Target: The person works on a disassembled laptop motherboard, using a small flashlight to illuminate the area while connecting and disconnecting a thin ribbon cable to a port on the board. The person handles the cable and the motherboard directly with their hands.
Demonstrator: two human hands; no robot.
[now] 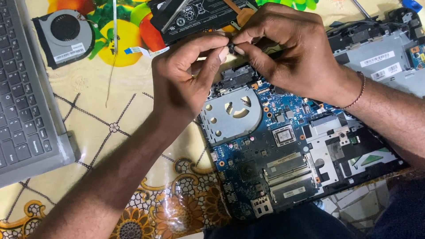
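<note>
Pinching a small dark part (231,45) between them, the left hand (186,77) and right hand (283,48) meet fingertip to fingertip above the far edge of an opened laptop base (283,150). Thumb and forefinger of each hand close on the part; it is too small and too hidden to tell its long axis or which way it points. The blue circuit board runs from far left to near right. A loose cooling fan (64,35), a black battery (195,15) and a grey keyboard (22,102) lie on a fruit-and-flower-patterned tablecloth (124,132).
</note>
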